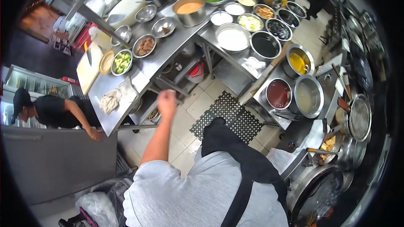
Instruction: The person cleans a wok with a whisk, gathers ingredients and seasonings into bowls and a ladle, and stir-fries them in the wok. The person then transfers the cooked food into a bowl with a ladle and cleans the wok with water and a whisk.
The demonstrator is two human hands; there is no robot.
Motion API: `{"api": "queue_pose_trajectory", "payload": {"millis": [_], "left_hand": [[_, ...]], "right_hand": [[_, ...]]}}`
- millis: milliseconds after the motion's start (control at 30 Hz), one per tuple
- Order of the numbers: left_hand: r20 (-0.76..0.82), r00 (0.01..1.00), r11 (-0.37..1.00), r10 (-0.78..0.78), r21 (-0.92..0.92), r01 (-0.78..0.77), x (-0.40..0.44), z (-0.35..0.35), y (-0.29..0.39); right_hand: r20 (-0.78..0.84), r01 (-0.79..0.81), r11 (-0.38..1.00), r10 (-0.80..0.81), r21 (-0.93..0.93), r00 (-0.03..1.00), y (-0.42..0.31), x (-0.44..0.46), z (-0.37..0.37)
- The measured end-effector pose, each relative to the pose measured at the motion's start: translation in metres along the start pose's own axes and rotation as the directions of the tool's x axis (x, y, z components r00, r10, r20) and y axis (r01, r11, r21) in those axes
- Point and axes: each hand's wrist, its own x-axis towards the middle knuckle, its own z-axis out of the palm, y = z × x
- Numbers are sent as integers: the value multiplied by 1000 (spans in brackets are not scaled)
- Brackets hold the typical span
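My left hand (167, 101) hangs over the tiled floor at the end of my outstretched arm, slightly blurred. Its fingers look curled closed, and nothing shows in them. It is nearest the steel prep table's corner, where a crumpled white cloth (110, 101) lies. A bowl of cut green vegetables (122, 62) and a bowl of brown meat pieces (144, 45) stand behind the cloth. My right hand is out of view.
A white cutting board with a knife (89, 63) lies at the left. Sauce pots (278, 93) and bowls crowd the right counter, with a wok (320, 193) below. A black perforated mat (227, 115) covers some floor. A person in black (54, 110) leans behind a steel counter.
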Motion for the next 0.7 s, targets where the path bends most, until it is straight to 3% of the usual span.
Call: {"api": "queue_pose_trajectory", "payload": {"millis": [33, 67, 100, 133, 167, 200, 233, 267, 300, 333, 367, 400, 433, 467, 533, 600, 633, 667, 700], "left_hand": [[-216, 976, 984, 39, 177, 0, 27, -32, -11], [-327, 934, 965, -144, 161, 205, 48, -67, -3], [-547, 831, 962, -102, 157, 221, 79, -91, -48], [-578, 806, 937, -131, 193, 291, 108, -120, -96], [-501, 847, 908, -176, 249, 336, 119, -140, -94], [-276, 912, 886, -304, 270, 377, 140, -156, -118], [-63, 966, 754, -251, 613, 236, 167, -164, -160], [177, 980, 558, -95, 824, -95, 194, -156, -226], [705, 666, 329, 243, 587, -740, 223, -145, -283], [645, 764, 525, -10, 654, -545, 229, -149, -279], [665, 744, 613, -59, 612, -499, 230, -126, -254], [676, 731, 721, -89, 550, -421, 231, -101, -229], [674, 728, 841, -124, 462, -283, 222, -82, -197], [671, 719, 932, -179, 349, -93, 211, -71, -173], [708, 663, 965, -245, 112, 238, 166, -62, -94], [810, 555, 901, -190, -81, 426, 116, -45, -31], [892, 443, 860, -90, -155, 486, 95, -20, -9], [966, 245, 791, 83, -214, 573, 86, 3, 3], [889, 456, 859, -32, -208, 468, 32, 18, 67]], "right_hand": [[4, -18, 998, 18, 60, 1000, -6, -7, -3], [16, -40, 993, 38, 114, 999, -12, -12, -4], [26, -60, 981, 56, 184, 998, -14, -18, -7], [42, -68, 966, 60, 249, 997, -18, -23, -9], [83, -68, 943, 44, 325, 996, -24, -27, -16], [154, -82, 901, 17, 425, 988, -32, -31, -18], [269, -129, 824, -30, 552, 963, -46, -36, -16], [335, -166, 747, -80, 643, 939, -59, -50, -15], [397, -317, 813, 117, 488, 910, -120, -84, -10], [113, -49, 820, -19, 570, 993, -80, -51, 1], [33, -200, 954, 198, 225, 980, -63, -19, -23], [-164, -196, 966, 223, 166, 961, -88, -41, -21], [-346, -33, 976, -44, -214, 937, -7, 26, -35], [-336, -192, 972, 137, -136, 932, -49, -16, -33], [-329, -137, 961, 52, -241, 943, -64, -36, -31], [-222, -225, 950, 177, -216, 959, -70, -36, -24], [-228, -233, 951, 185, -203, 956, -59, -25, -23], [-254, -305, 888, 224, -345, 941, -43, -4, -13], [-284, -368, 800, 256, -475, 924, -29, 18, 0]]}}
